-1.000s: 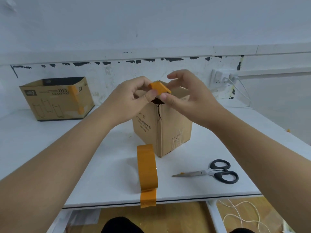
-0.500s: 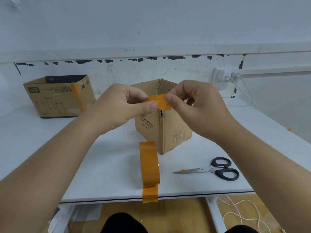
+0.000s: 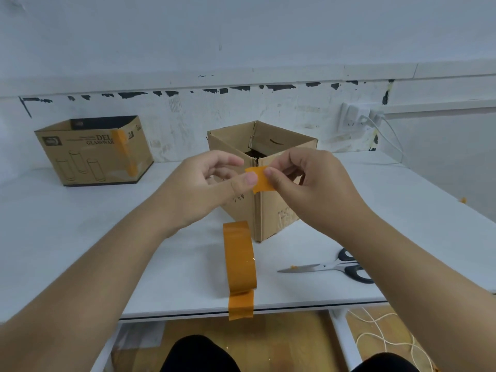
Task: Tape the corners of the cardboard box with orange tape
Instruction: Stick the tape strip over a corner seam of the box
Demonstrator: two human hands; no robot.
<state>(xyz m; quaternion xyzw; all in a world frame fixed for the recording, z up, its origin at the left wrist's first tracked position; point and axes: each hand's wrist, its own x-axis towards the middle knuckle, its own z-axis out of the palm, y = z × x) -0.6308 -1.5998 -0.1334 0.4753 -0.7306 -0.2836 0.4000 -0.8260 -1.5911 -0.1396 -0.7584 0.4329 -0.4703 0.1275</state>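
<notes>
I pinched a short tape strip [image 3: 259,179] between my left hand [image 3: 214,183] and right hand [image 3: 308,183], at the box [image 3: 268,210] near corner, perhaps touching it. The tape roll [image 3: 239,257] stood on the surface [image 3: 80,237].

"DEL" and "GLASSWAR" printed on far cardboard box [image 3: 94,154], near box's print unreadable

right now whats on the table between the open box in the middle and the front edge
In the head view, an orange tape roll stands there on the table, its loose end hanging over the front edge; scissors lie right.
</notes>
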